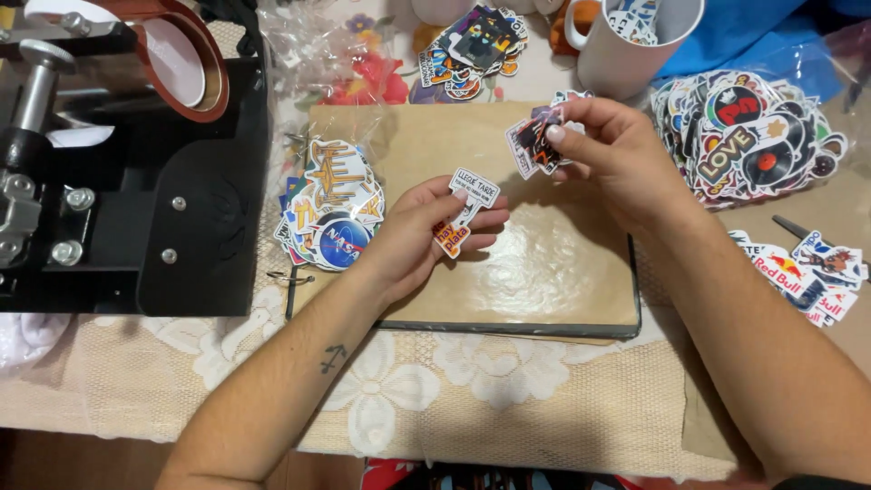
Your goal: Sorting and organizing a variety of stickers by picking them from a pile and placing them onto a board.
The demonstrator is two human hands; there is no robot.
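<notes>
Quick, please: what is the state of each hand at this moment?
Left hand: closed on two stickers, one white, one orange.
Right hand: closed, pinching a small stack of stickers.

Two bare forearms without sleeves, left hand bare of rings, small dark anchor tattoo on forearm behind it, right hand unadorned, nails pale.

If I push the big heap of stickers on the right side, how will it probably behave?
The heap of stickers is loose, flat, glossy pieces lying overlapped, so it would likely slide apart and spread, not move as one. Each piece looks thin and light, like those the right hand pinches, so probably bendable.
</notes>
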